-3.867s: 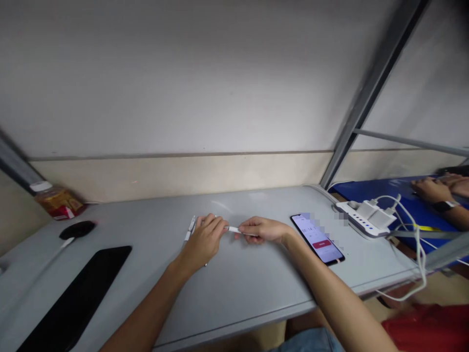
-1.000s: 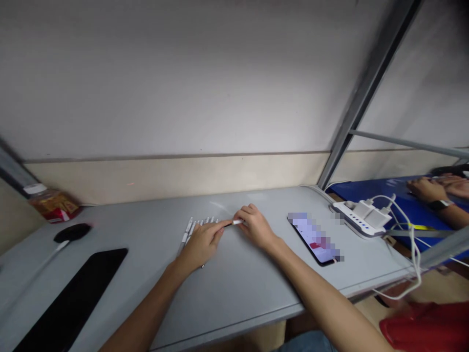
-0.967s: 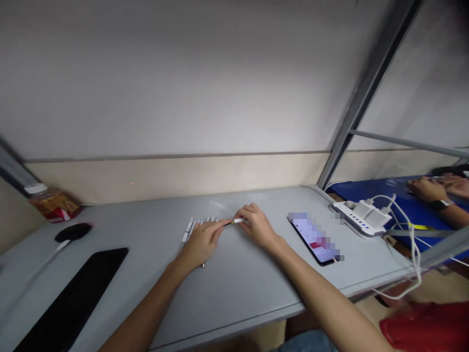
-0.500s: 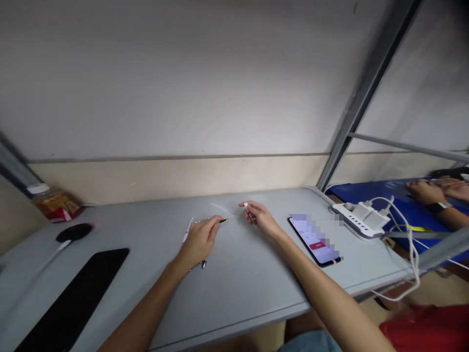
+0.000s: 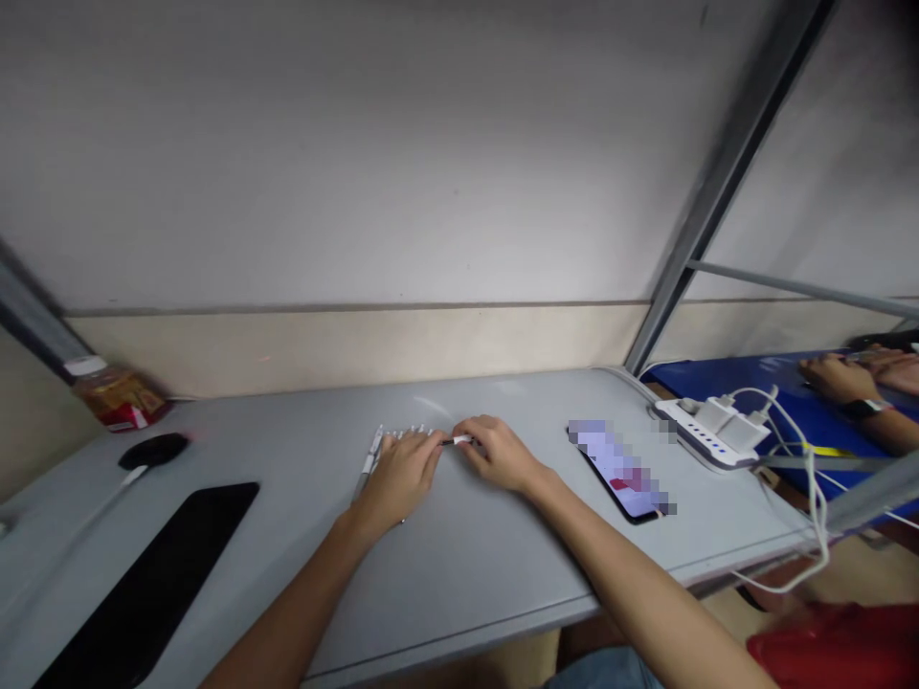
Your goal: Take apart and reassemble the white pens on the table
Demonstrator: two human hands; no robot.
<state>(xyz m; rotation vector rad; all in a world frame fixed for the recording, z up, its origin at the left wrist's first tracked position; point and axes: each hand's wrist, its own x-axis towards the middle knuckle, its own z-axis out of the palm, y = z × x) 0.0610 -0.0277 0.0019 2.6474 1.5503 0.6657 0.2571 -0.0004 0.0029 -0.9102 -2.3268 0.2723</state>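
Left hand point(image 5: 403, 469) pinches the dark part point(image 5: 446, 442) of a pen, right hand point(image 5: 497, 454) grips its white piece point(image 5: 460, 439), and the 2 sit end to end between them, white pens point(image 5: 369, 460) lying beside the left hand! Straight alignment and light pressure suit this best.

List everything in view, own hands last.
desk: 1, grey, foreground
pens: several, white, desk middle
pen parts: 2+, dark and white, held
phone: 1, dark, lit screen, desk right
power strip: 1, white and grey, right
plugs: 2+, white, on power strip
cables: several, white, both sides
bottle: 1, amber and red, far left
disc: 1, black, left
slab: 1, black, near left
second desk: 1, blue, right
co-worker's hands: 2, right
watch: 1, dark, right
bars: several, grey, both sides
wall: 1, grey and cream, back
cloth: 1, red, bottom right
left hand: 1, middle
right hand: 1, middle
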